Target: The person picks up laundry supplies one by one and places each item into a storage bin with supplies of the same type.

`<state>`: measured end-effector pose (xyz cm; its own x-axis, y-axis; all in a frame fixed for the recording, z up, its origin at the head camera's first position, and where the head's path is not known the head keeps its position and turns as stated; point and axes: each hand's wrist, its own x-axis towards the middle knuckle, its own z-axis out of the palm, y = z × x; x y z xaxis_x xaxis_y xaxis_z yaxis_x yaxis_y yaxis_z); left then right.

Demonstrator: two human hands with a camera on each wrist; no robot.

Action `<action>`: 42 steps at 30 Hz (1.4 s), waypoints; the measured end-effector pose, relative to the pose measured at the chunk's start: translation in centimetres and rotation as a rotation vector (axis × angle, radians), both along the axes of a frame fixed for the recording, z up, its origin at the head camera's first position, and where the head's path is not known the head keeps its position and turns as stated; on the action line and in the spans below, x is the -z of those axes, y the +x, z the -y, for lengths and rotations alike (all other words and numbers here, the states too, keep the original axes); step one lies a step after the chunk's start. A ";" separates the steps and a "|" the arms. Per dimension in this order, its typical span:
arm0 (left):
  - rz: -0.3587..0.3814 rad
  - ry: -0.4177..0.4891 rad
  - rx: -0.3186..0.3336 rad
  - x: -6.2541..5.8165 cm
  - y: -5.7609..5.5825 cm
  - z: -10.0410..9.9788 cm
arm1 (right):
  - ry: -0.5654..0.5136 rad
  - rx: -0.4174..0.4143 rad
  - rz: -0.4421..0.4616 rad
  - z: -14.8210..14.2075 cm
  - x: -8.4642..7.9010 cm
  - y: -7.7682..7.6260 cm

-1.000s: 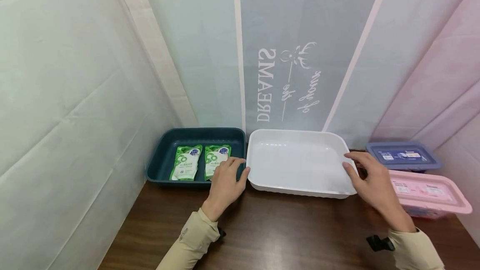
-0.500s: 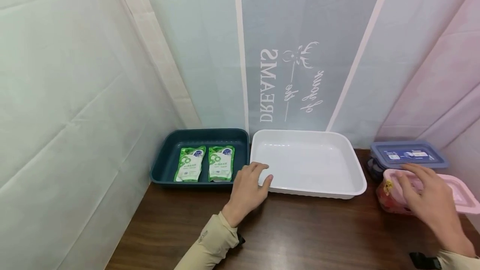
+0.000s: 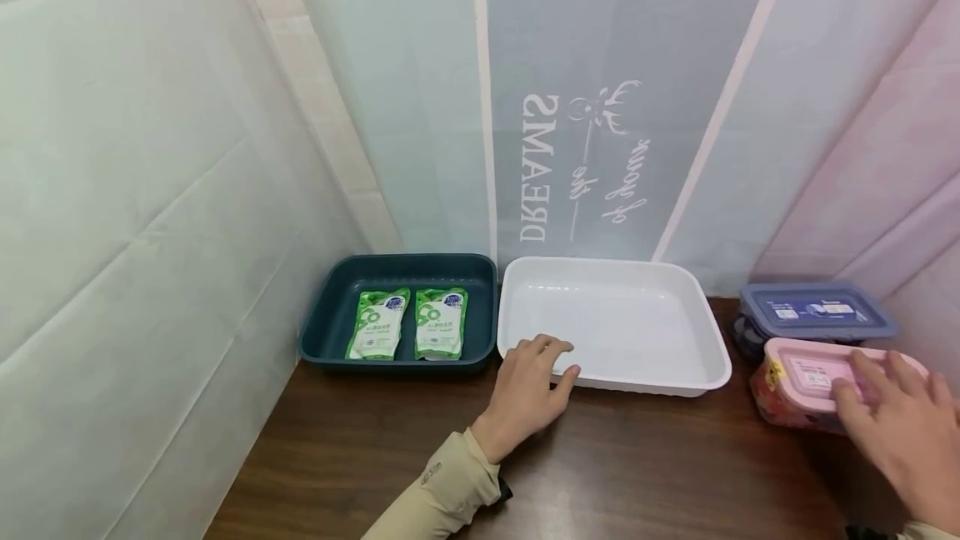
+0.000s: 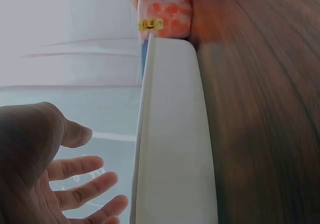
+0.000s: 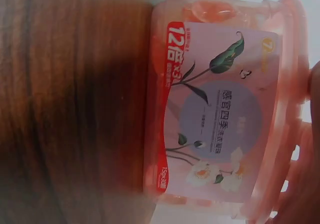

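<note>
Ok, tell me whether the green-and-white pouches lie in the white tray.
No, both green-and-white pouches lie in the dark teal tray.

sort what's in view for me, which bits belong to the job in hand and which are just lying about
Likely in the job:
pink-lidded box, with the right hand over it
white tray, with the left hand by its near edge

Seemingly just lying about:
blue-lidded box
teal tray
two green-and-white pouches inside it
</note>
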<state>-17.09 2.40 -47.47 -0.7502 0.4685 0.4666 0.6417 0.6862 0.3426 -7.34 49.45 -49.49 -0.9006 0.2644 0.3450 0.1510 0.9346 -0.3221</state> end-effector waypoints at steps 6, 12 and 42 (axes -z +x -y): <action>0.025 0.002 0.063 0.3 0.7 -1.3 | 0.015 0.019 0.032 0.3 0.3 0.5; 0.024 -0.003 0.101 0.4 1.3 -2.6 | 0.028 0.047 0.050 0.9 0.1 0.8; 0.016 -0.048 0.230 0.6 4.2 -7.7 | 0.051 0.105 0.108 5.8 -0.1 4.1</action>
<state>-12.89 10.06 -48.06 -0.6285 0.6493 0.4283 0.7776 0.5388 0.3242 -3.23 43.60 -49.41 -0.9015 0.3439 0.2627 0.2802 0.9265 -0.2511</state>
